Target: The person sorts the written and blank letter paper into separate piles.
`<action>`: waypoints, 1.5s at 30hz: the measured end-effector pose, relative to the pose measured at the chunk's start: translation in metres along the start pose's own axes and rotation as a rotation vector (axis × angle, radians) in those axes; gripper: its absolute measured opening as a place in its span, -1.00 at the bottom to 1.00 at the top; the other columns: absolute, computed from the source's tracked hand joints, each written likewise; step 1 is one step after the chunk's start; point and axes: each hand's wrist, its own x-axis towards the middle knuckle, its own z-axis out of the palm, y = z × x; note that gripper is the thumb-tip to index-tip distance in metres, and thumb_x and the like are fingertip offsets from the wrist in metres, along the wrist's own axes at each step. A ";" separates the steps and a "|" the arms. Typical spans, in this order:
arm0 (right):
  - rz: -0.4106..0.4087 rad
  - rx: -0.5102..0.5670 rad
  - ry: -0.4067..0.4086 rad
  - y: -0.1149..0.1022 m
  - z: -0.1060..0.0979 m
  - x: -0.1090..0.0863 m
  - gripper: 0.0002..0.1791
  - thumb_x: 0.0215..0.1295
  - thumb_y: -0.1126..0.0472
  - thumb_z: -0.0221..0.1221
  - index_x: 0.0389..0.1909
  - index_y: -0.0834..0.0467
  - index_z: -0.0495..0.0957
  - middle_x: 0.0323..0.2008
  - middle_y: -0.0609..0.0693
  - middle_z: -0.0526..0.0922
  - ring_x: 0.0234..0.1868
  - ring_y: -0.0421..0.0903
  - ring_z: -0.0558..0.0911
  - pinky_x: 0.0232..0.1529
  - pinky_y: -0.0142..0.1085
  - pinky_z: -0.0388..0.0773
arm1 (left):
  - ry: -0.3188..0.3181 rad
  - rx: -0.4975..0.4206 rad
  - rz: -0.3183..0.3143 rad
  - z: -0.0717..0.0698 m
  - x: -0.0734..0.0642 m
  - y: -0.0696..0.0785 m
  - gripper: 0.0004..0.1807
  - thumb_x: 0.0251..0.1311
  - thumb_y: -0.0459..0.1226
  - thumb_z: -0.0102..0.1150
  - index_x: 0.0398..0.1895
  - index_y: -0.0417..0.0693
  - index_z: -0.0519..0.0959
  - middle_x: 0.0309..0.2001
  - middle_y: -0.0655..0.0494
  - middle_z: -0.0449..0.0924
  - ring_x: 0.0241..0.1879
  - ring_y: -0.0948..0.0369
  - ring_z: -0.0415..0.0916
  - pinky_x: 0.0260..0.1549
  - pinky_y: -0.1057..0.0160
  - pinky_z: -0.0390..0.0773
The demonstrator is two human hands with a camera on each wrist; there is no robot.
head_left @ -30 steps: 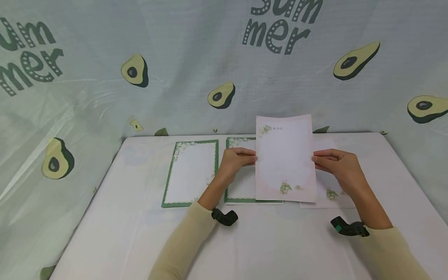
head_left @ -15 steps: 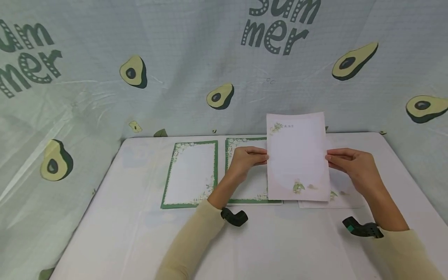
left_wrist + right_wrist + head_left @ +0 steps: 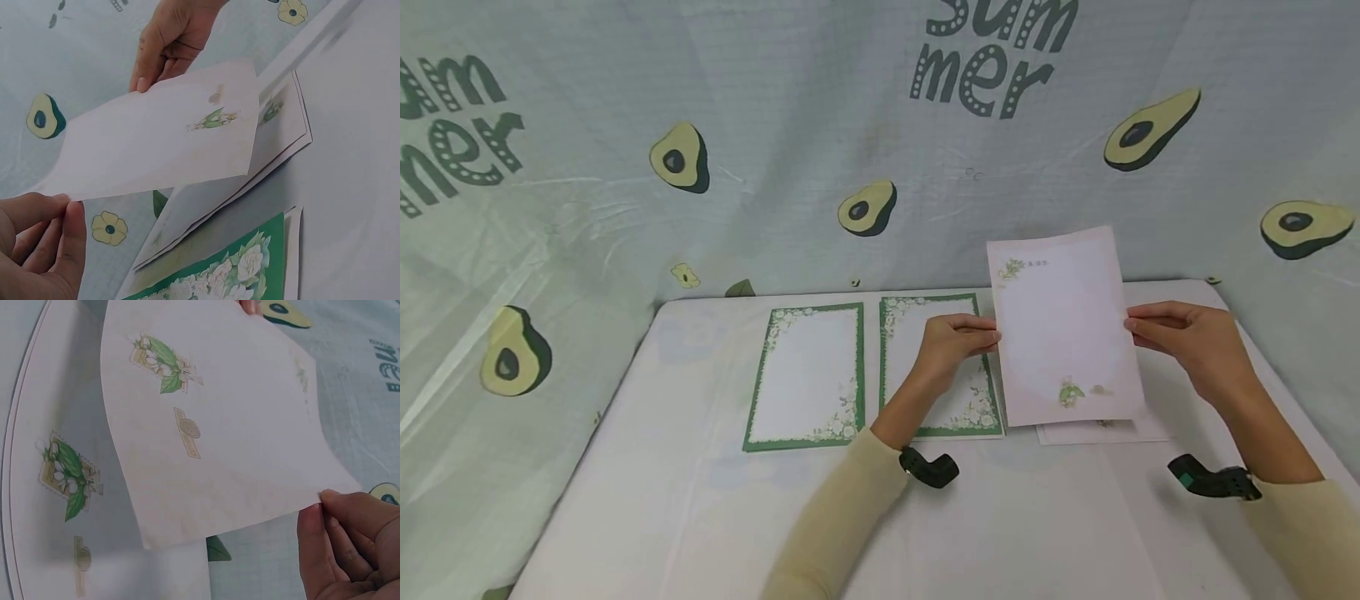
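Note:
A pale pink sheet of stationery paper with small green-leaf prints is held up between both hands. My left hand pinches its left edge between thumb and fingers; my right hand pinches the right edge. In the left wrist view the lifted sheet bows slightly. Below it lies a stack of matching pink sheets, mostly covered by the lifted one in the head view. Just left of that stack, partly behind my left hand, is a green-bordered sheet with white flower prints.
A second green-bordered sheet lies farther left on the white table. Behind the table's back edge hangs a pale curtain printed with avocados and lettering. Each wrist wears a black camera, such as the left one.
Both hands have carried the pink sheet to the right, over the pink stack. It now tilts, its right side higher. More of the middle green-bordered sheet shows.

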 end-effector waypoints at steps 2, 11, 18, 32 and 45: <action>0.001 -0.002 -0.005 0.001 -0.004 0.000 -0.67 0.42 0.12 0.28 0.06 0.25 0.67 -0.28 -0.47 0.69 -0.26 -0.45 0.71 -0.18 -0.68 0.59 | -0.002 -0.011 0.011 0.003 0.001 -0.002 -0.80 0.21 -0.57 0.31 -0.10 -0.51 0.66 -0.25 -0.16 0.75 -0.37 0.25 0.71 -0.13 0.20 0.76; -0.002 0.044 -0.001 0.001 -0.013 0.000 -0.85 0.42 0.15 0.29 -0.08 0.04 0.74 -0.29 -0.44 0.71 -0.27 -0.44 0.72 -0.21 -0.66 0.61 | 0.034 -0.051 0.028 0.015 0.004 -0.006 -0.80 0.17 -0.61 0.30 -0.13 -0.53 0.67 -0.24 -0.23 0.75 -0.39 0.26 0.71 -0.18 0.22 0.77; 0.058 -0.025 -0.016 0.007 -0.024 -0.002 -0.76 0.43 0.02 0.27 -0.01 0.03 0.71 -0.28 -0.51 0.66 -0.25 -0.50 0.69 -0.22 -0.70 0.58 | 0.053 -0.078 0.012 0.026 0.007 -0.010 -0.82 0.15 -0.61 0.32 -0.16 -0.50 0.69 -0.30 -0.15 0.76 -0.42 0.27 0.70 -0.24 0.27 0.77; 0.080 -0.068 -0.013 0.010 -0.035 0.004 -0.83 0.40 0.04 0.30 -0.07 -0.03 0.73 -0.31 -0.52 0.64 -0.29 -0.49 0.69 -0.26 -0.68 0.60 | 0.095 -0.084 -0.012 0.041 0.008 -0.023 -0.87 0.15 -0.55 0.37 -0.22 -0.39 0.74 -0.30 -0.08 0.77 -0.36 0.21 0.74 -0.21 0.24 0.77; 0.090 -0.226 -0.074 0.019 -0.042 0.012 -0.34 0.45 -0.11 0.22 0.22 0.40 0.49 -0.30 -0.54 0.59 -0.27 -0.50 0.67 -0.28 -0.64 0.62 | 0.121 -0.070 -0.034 0.045 0.009 -0.031 -0.86 0.10 -0.59 0.38 -0.25 -0.42 0.73 -0.30 -0.11 0.76 -0.38 0.18 0.74 -0.23 0.24 0.78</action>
